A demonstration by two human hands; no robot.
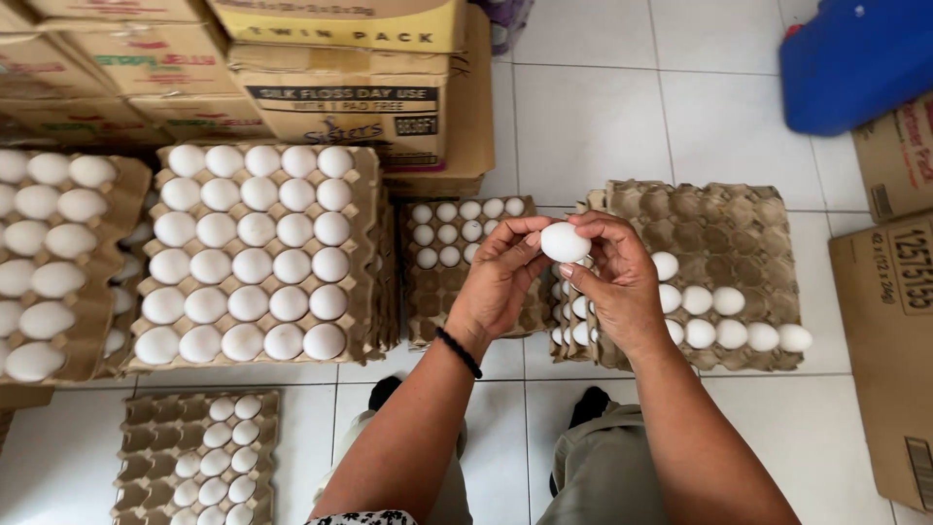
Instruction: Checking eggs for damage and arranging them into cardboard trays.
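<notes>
Both my hands hold one white egg [565,242] between the fingertips, raised above the trays. My left hand [498,282], with a black band at the wrist, grips its left side. My right hand [617,282] grips its right side and top. Below them lies a grey-brown egg tray [724,228], mostly bare, with several white eggs along its near rows. Another small tray [457,292] partly filled with eggs lies under my left hand.
A tall stack of full egg trays [364,243] stands at left, another stack [121,194] at the far left. A partly filled tray [146,418] lies on the white tile floor. Cardboard boxes [350,107] stand behind, more boxes [889,340] at right, a blue container [855,58] at top right.
</notes>
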